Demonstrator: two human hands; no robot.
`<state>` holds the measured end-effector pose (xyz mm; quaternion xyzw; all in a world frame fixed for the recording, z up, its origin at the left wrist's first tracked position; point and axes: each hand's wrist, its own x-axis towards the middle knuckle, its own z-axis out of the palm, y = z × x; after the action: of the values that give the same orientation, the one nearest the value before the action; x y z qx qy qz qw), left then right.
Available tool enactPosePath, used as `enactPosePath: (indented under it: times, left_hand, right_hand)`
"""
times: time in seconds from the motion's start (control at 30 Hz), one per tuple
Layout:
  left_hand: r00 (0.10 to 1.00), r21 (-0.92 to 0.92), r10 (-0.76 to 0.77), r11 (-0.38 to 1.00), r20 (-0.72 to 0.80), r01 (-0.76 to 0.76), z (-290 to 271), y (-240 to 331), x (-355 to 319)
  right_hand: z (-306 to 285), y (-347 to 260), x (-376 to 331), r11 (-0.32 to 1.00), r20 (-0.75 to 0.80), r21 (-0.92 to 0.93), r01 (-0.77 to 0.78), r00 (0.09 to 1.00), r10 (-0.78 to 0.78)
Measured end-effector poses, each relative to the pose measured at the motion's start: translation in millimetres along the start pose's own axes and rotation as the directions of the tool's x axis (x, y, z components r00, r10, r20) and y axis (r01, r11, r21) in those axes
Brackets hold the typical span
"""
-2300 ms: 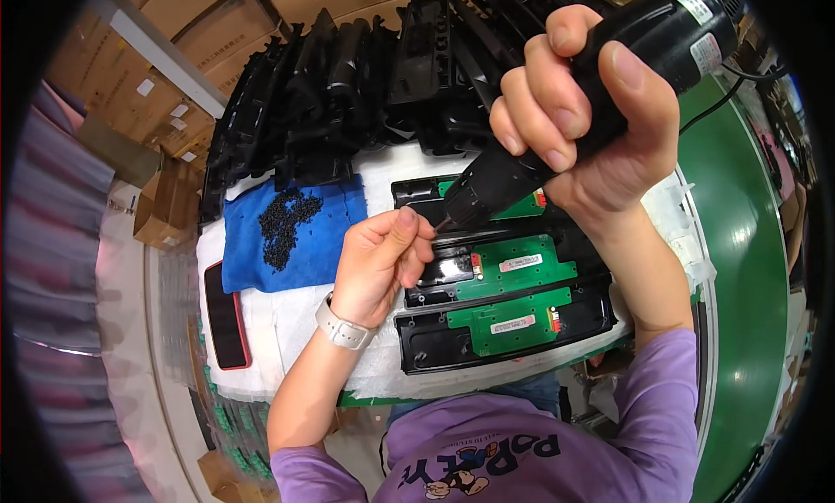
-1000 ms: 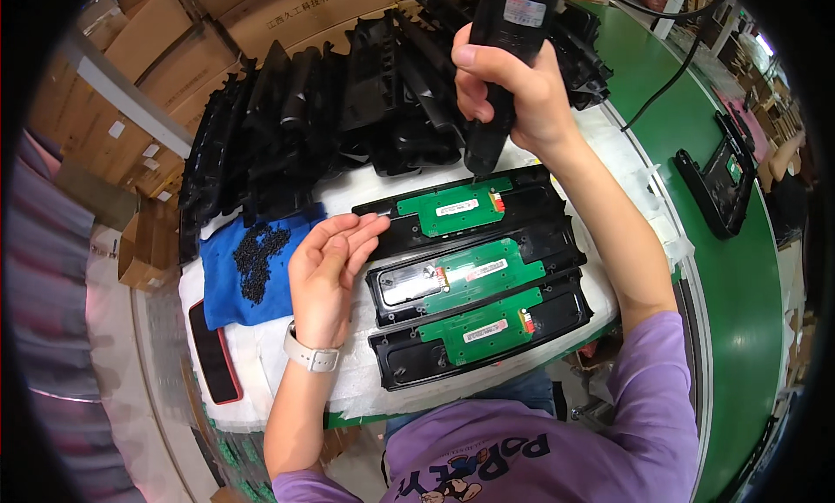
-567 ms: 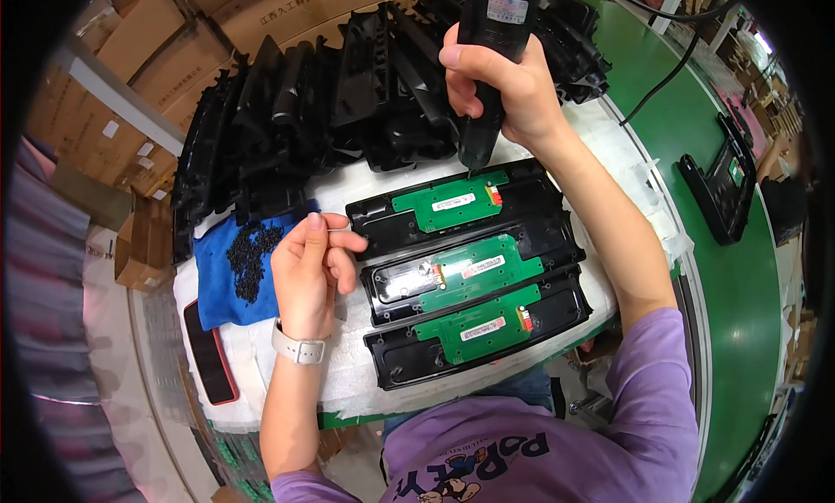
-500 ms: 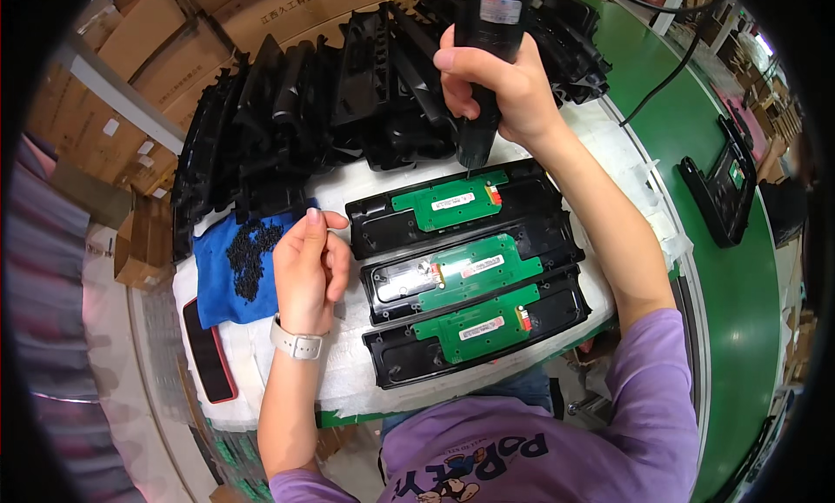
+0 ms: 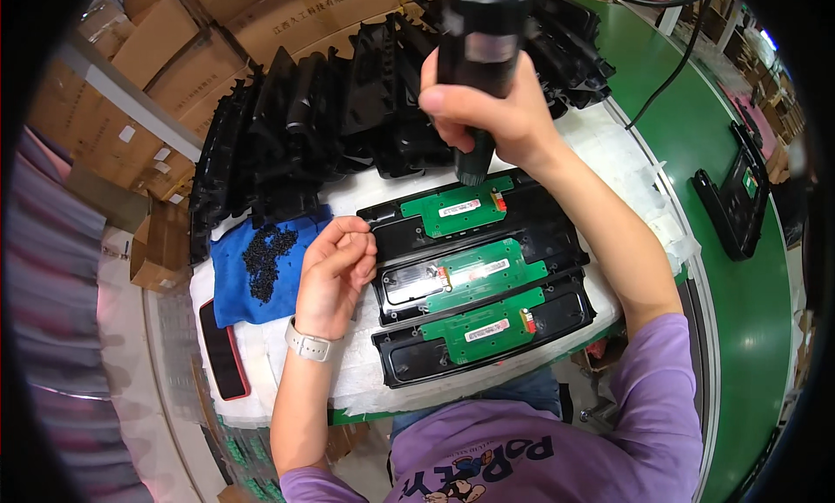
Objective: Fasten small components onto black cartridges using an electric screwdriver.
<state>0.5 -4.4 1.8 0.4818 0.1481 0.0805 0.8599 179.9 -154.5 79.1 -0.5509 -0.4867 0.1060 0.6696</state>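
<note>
My right hand (image 5: 496, 111) grips a black electric screwdriver (image 5: 483, 59) held upright, its tip down on the green circuit board (image 5: 457, 209) of the farthest of three black plastic housings. The middle housing (image 5: 483, 272) and the near housing (image 5: 483, 329) lie side by side in front of it, each with a green board. My left hand (image 5: 335, 272) rests on the white padding just left of the housings, fingers curled together as if pinching something small; whatever it holds is hidden. A pile of small black screws (image 5: 265, 255) lies on a blue cloth (image 5: 235, 281) to its left.
A heap of black plastic housings (image 5: 330, 111) fills the back of the table. Cardboard boxes (image 5: 139, 111) stand behind and to the left. A dark phone with a red edge (image 5: 224, 359) lies near the left front corner. A green conveyor belt (image 5: 739, 268) on the right carries another housing (image 5: 735, 198).
My right hand brought the screwdriver from up near the camera down onto the farthest housing's board. My left hand drew back from the housings toward the blue cloth and curled its fingers.
</note>
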Motion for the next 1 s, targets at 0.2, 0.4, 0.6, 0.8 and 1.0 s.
enactPosePath:
  times: [0.2,0.4,0.6,0.8,1.0]
  left_hand:
    - [0.999,0.013,0.019,1.000,0.050,-0.019,8.6,-5.1,-6.9]
    - [0.994,0.155,0.053,0.986,0.099,-0.068,17.6,-3.1,-13.2]
    - [0.990,0.198,0.066,0.976,0.128,-0.091,15.9,-5.1,-13.7]
    - [0.979,0.125,0.036,0.990,0.201,-0.062,14.0,-10.3,-13.6]
    - [0.981,0.192,0.178,0.968,-0.074,-0.161,18.7,-5.6,-5.8]
  right_hand:
    - [12.3,-23.0,-11.0,0.825,-0.041,0.561,0.072,0.997,-0.060]
    - [21.9,-25.2,-15.0,0.732,-0.020,0.680,0.049,0.999,-0.048]
    - [25.1,-24.9,-17.9,0.730,-0.005,0.684,0.006,1.000,-0.004]
    - [21.1,-25.5,-13.6,0.565,-0.047,0.824,-0.022,0.993,0.107]
    - [9.3,-14.4,-8.8,0.844,0.016,0.530,-0.084,0.996,0.089]
